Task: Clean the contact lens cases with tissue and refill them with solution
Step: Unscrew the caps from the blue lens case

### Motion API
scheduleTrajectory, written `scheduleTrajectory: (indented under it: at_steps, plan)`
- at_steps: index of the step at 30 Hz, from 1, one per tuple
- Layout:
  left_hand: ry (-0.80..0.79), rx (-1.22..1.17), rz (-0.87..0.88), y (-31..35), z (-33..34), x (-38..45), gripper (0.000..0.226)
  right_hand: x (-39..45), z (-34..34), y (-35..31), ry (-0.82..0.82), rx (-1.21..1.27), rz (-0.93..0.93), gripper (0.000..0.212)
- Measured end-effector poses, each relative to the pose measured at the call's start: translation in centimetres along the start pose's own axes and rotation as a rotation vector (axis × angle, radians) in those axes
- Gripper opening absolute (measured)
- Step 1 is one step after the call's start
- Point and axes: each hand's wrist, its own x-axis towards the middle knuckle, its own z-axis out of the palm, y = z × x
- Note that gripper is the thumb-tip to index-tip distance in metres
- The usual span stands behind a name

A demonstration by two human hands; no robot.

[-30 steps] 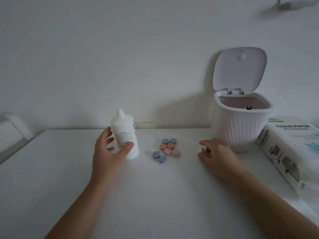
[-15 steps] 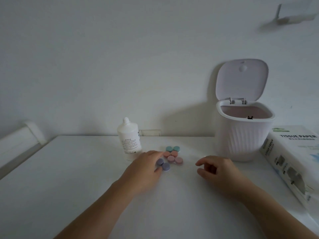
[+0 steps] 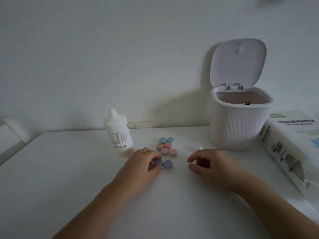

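Just in front of the solution bottle (image 3: 119, 133), left hand (image 3: 139, 167) pinches the purple case (image 3: 163, 163) on the counter (image 3: 69, 169); right hand (image 3: 212, 167) loosely curled, empty. I'd steady it, then unscrew.

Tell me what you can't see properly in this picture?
- Head view: inside of the bin, hidden by its own front wall; only a pink liner shows.
- Print on the solution bottle: too small and blurred to read.
- Tissue paper pack: cut off by the right edge.
- Part of the purple lens case: covered by the left hand, whose fingers curl around it.
- Small white thing behind the right hand: too small to tell.
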Motion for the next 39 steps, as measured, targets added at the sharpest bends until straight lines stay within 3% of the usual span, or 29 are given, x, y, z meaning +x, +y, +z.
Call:
scheduleTrajectory:
  at_steps: [6, 9, 13, 19, 30, 39]
  plan:
    - [-0.013, -0.089, 0.221, 2.8, -0.2, 0.4, 0.018, -0.7, 0.0, -1.0, -0.033, 0.044, -0.017, 0.036]
    - [-0.019, -0.095, 0.233, 2.8, 0.6, 0.0, 0.024, -0.8, 0.3, -1.3, -0.046, 0.023, -0.015, 0.042]
    - [-0.009, -0.193, 0.179, 2.5, 0.8, -0.8, 0.013, -0.9, 0.6, -1.6, -0.072, -0.041, -0.028, 0.038]
    - [-0.126, -0.310, 0.097, 1.9, 0.5, -0.8, 0.019, -0.8, 0.7, -2.3, -0.097, -0.096, -0.034, 0.027]
    - [-0.202, -0.249, 0.110, 1.5, 0.5, -0.7, 0.027, -0.9, 0.9, -2.6, -0.110, -0.278, 0.006, 0.054]
    - [-0.190, -0.197, 0.104, 1.5, 0.7, -0.7, 0.027, -0.8, 1.5, -2.5, -0.089, -0.262, -0.022, 0.038]
